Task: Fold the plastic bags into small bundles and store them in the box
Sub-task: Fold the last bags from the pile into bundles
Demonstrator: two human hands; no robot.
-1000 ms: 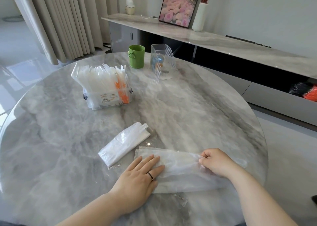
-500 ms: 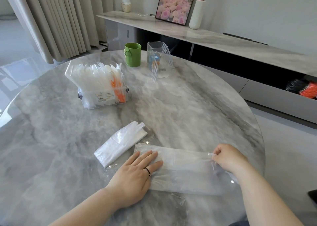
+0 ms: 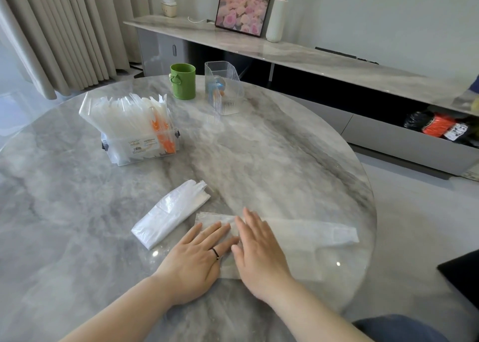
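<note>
Item one, the plastic bag in work (image 3: 311, 240): a thin, see-through piece lying flat at the near side of the table (image 3: 259, 160), its long axis running left to right in front of me, the handle end reaching out toward the table's right rim. Item two, my left hand (image 3: 199, 258): palm down on the bag's left end, fingers (image 3: 220, 232) straight and only slightly fanned, pressing, pinching nothing; a dark ring (image 3: 215, 253) on one finger. Item three, my right hand (image 3: 259, 253): palm down just beside the left, touching it, fingers straight and close together, also pressing flat. The whole free length of the bag lies to the right of both hands, so the right hand is the nearer one to sweep or fold along it, I judge, while the left pins the end. Item four, a folded bag (image 3: 171, 214): a white bundle lying askew just left of the work, apart from it, not yet stored. Item five, the box (image 3: 140, 144): clear, already crowded with upright bundles, well off to the far left, on the left hand's side. Beyond it, a green cup (image 3: 182, 85) and a clear ribbed holder (image 3: 223, 90).
</note>
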